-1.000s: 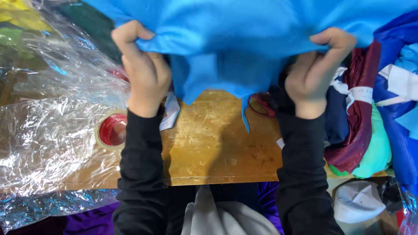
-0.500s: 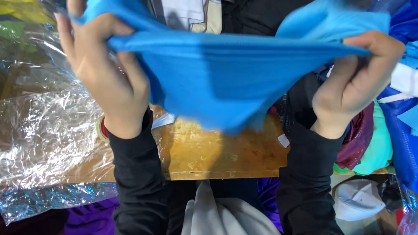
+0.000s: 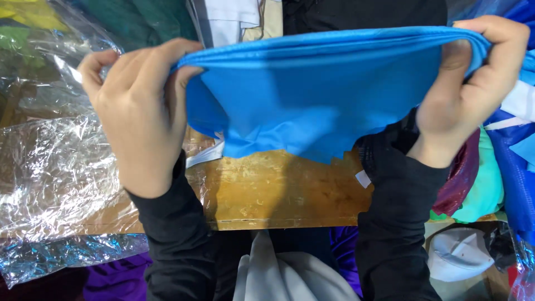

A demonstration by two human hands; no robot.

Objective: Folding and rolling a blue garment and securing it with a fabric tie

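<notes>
Blue fabric garment (image 3: pixel 312 106) is stretched between both hands above the wooden tabletop (image 3: pixel 278 192). Left hand (image 3: pixel 139 111) is clamped on its left edge; right hand (image 3: pixel 468 89) is clamped on its right edge. Crinkled clear plastic wrap (image 3: pixel 56 178) lies to the left.

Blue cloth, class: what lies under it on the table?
Under the blue cloth shows bare wooden table and a white tag. Anything directly beneath the cloth is covered.
</notes>
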